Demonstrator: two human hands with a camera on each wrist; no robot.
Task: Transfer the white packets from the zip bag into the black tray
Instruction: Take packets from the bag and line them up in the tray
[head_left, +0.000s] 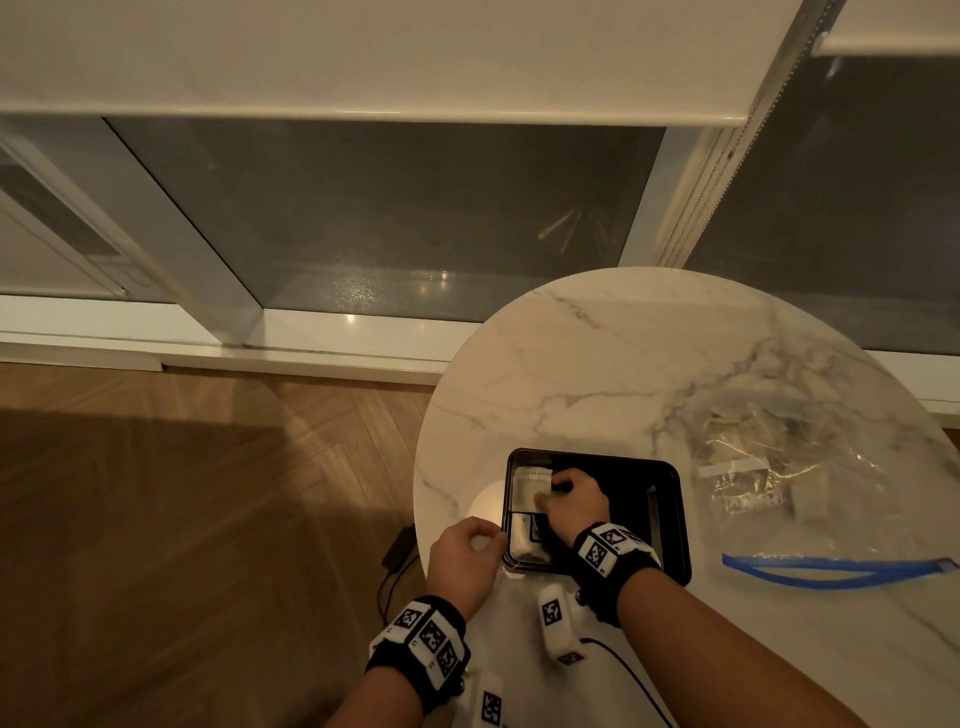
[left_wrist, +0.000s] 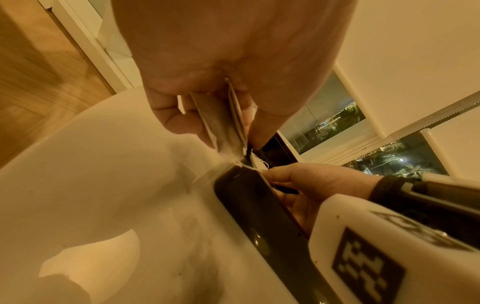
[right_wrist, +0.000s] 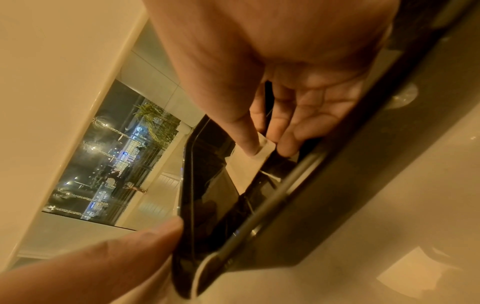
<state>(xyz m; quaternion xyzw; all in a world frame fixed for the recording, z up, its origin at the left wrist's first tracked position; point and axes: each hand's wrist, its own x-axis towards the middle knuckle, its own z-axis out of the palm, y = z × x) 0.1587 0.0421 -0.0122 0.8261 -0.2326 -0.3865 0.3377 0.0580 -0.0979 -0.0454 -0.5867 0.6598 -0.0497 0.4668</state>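
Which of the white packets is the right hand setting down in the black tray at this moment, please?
The packet in the far-left corner of the black tray, pinched by the right hand. The other packets are held in the left hand, beside the tray.

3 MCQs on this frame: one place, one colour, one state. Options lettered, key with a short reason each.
1. Where is the zip bag?
A. in the tray
B. on the table, right of the tray
C. on the floor

2. What colour is the bag's zip strip?
A. red
B. green
C. blue

3. What is the left hand doing?
A. pinching packets
B. lying flat and open
C. gripping the bag

Key: B, the bag lies on the marble table beside the black tray; C, the strip is blue; A, the left wrist view shows packets between thumb and fingers.
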